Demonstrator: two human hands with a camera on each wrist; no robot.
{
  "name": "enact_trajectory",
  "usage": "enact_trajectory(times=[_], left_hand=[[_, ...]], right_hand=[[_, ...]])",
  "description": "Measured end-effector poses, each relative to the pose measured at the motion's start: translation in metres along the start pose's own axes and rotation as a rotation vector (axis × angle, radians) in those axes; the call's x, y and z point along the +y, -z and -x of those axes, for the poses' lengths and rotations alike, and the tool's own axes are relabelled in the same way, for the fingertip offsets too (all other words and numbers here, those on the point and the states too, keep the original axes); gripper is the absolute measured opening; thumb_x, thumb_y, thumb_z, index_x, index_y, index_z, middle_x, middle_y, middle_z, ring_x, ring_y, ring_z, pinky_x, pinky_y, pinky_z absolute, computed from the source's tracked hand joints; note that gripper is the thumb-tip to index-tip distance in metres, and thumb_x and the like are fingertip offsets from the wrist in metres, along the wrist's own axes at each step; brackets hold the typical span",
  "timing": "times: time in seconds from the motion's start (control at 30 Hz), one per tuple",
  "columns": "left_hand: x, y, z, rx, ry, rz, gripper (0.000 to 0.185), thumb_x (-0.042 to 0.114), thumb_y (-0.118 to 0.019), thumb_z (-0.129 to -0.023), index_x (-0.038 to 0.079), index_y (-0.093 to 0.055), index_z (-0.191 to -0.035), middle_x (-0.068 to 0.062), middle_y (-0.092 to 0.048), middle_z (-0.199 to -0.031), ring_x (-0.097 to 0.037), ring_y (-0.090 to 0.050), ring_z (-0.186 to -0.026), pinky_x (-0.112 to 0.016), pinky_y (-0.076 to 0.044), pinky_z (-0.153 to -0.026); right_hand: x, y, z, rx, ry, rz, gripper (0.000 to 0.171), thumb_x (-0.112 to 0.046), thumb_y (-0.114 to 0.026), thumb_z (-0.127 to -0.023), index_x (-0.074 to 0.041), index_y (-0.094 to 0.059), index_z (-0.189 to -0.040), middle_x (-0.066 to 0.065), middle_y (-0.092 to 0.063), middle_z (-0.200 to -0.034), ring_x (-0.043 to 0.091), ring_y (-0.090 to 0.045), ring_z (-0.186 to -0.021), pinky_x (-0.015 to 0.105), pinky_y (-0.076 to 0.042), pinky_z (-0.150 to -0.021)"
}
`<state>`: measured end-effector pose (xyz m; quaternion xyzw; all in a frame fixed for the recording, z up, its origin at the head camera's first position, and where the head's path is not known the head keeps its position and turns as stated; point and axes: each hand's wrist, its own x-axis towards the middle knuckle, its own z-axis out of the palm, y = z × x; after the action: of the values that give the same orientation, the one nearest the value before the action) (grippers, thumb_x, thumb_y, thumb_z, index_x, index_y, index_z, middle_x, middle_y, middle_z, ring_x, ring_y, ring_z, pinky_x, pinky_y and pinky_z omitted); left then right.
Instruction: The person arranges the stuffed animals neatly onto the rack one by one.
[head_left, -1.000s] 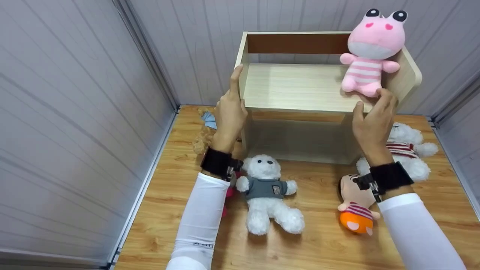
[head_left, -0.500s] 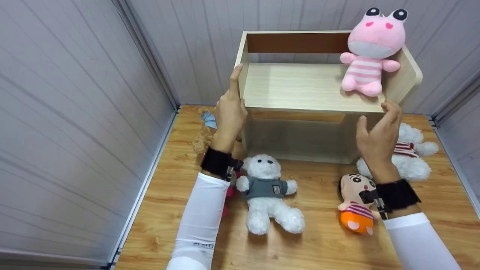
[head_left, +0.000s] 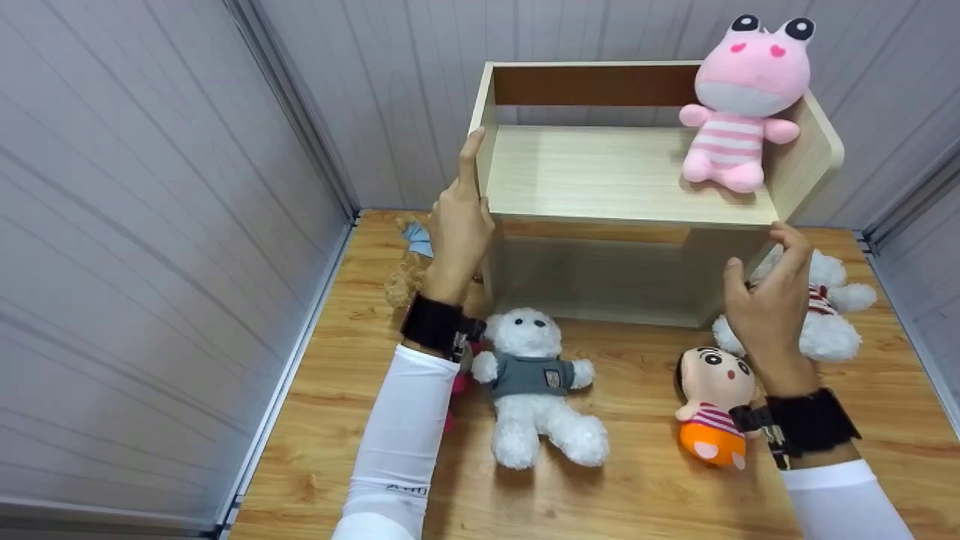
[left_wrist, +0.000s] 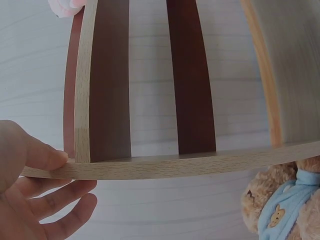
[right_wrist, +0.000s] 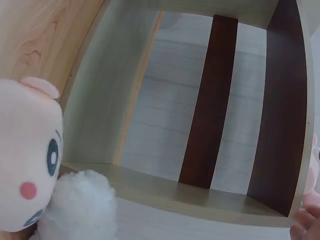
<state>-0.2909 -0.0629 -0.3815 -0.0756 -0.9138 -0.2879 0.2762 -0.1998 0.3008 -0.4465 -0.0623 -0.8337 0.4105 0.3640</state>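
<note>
The left hand (head_left: 459,229) pinches a boxy wood-grained shelf (head_left: 592,169), the right hand (head_left: 772,307) relaxed beside it.

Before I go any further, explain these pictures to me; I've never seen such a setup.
No machine here: a person wears cameras on the head and both wrists. The widest view is from the head; the others, from the wrists. The left hand grips the left panel of a wooden shelf; the right hand is at its front right corner, grip unclear. A pink plush toy sits on the shelf. On the floor lie a grey-shirted white bear and other plush toys.
</note>
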Motion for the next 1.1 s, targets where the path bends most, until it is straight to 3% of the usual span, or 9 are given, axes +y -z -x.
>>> enact_trajectory(times=[0.33,0.67,0.87,1.1], left_hand=[[0.0,0.0,0.001,-0.005,0.009,0.02,0.087,-0.008,-0.058,-0.093,0.037,-0.022,-0.159,-0.008,-0.058,-0.076,-0.02,-0.054,-0.059,-0.031,-0.045,-0.053],[0.001,0.001,0.0,-0.013,0.018,0.005,0.09,-0.006,-0.062,-0.092,0.039,-0.021,-0.158,-0.008,-0.062,-0.084,-0.02,-0.055,-0.06,-0.031,-0.046,-0.054],[0.0,-0.001,0.0,0.007,0.008,0.014,0.088,-0.009,-0.058,-0.092,0.037,-0.023,-0.158,-0.006,-0.054,-0.073,-0.019,-0.05,-0.056,-0.032,-0.042,-0.052],[0.0,0.0,0.001,0.001,0.007,0.002,0.086,-0.005,-0.061,-0.094,0.037,-0.022,-0.157,-0.01,-0.062,-0.079,-0.02,-0.054,-0.06,-0.032,-0.043,-0.053]], right_hand=[[0.026,0.013,0.012,-0.027,-0.135,0.076,0.054,-0.016,-0.063,-0.089,0.003,-0.044,-0.136,0.027,-0.052,-0.136,0.043,-0.052,-0.126,0.057,-0.038,-0.104],[0.056,0.023,0.01,-0.108,-0.303,0.173,0.053,-0.018,-0.058,-0.093,0.001,-0.038,-0.138,0.024,-0.046,-0.135,0.041,-0.05,-0.115,0.053,-0.037,-0.095],[0.072,0.028,0.003,-0.196,-0.412,0.218,0.06,-0.023,-0.057,-0.094,0.0,-0.031,-0.143,0.028,-0.039,-0.142,0.045,-0.044,-0.125,0.056,-0.035,-0.105],[0.09,0.033,-0.001,-0.301,-0.481,0.304,0.07,-0.026,-0.055,-0.095,0.004,-0.023,-0.149,0.038,-0.032,-0.149,0.054,-0.034,-0.135,0.063,-0.031,-0.109]])
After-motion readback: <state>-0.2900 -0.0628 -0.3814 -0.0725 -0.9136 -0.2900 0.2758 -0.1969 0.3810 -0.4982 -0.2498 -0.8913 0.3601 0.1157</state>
